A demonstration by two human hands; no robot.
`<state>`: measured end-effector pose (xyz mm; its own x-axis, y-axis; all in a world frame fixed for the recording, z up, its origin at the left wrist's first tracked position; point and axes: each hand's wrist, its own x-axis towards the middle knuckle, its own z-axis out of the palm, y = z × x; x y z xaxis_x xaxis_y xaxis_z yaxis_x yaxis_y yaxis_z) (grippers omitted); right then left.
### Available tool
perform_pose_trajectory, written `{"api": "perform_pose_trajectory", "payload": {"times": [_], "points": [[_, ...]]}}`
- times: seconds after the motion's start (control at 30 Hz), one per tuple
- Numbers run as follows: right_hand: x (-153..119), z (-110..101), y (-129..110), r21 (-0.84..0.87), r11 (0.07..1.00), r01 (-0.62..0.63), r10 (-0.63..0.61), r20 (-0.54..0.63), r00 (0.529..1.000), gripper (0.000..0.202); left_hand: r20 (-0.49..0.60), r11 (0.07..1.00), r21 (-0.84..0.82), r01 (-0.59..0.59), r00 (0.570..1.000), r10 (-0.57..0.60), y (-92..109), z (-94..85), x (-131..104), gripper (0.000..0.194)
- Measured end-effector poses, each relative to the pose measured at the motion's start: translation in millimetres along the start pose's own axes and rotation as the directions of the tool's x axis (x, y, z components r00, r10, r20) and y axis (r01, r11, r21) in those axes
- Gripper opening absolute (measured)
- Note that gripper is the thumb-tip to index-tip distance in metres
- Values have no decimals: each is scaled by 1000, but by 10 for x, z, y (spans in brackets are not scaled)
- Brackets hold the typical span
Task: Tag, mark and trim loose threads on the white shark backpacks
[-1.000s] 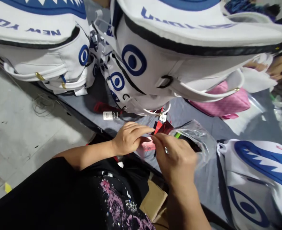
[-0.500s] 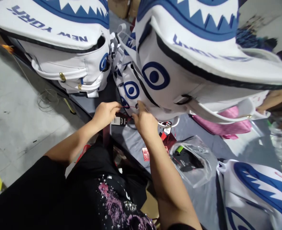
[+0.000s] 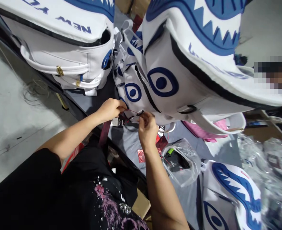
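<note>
My left hand is closed in a pinch on one end of a thin dark red string. The string runs across to a dark oval opening at the bottom of a white backpack with blue eyes. At that opening my right hand has its thumb and fingers pressed together; what lies between them is hidden. A black-and-white hang tag rests just below the string, between my hands. Right above my right hand stands a larger white shark-face backpack.
Another white backpack stands at the left. On the grey table are a clear plastic bag with black tags, a red tag, a pink bag and a smaller shark backpack. A person is partly visible at the right.
My right hand has drawn down a little from the bag's opening, its fingers now gathered together. My left hand still holds the string. The view has shifted to the right.
</note>
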<state>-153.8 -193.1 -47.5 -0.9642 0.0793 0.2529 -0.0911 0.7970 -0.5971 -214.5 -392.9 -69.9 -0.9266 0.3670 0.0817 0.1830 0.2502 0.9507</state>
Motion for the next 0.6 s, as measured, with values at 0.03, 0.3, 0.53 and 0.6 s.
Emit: {"api": "perform_pose_trajectory", "payload": {"times": [0.03,0.3,0.53,0.6], "points": [[10,-16,-17,-39,999,-1,1,3,1000,33,10,1000,-20,-13,1000,13,26,47,32,26],[-53,-283,-165,-410,898,-158,167,-13,986,19,516,741,-593,314,855,51,-50,95,197,36],[-114,-240,-135,-57,965,-254,257,37,966,15,280,796,-605,-9,934,224,-221,-125,-10,50],[-99,-237,-124,71,953,-296,291,76,954,18,171,780,-620,-88,955,244,-231,-74,-52,49]]}}
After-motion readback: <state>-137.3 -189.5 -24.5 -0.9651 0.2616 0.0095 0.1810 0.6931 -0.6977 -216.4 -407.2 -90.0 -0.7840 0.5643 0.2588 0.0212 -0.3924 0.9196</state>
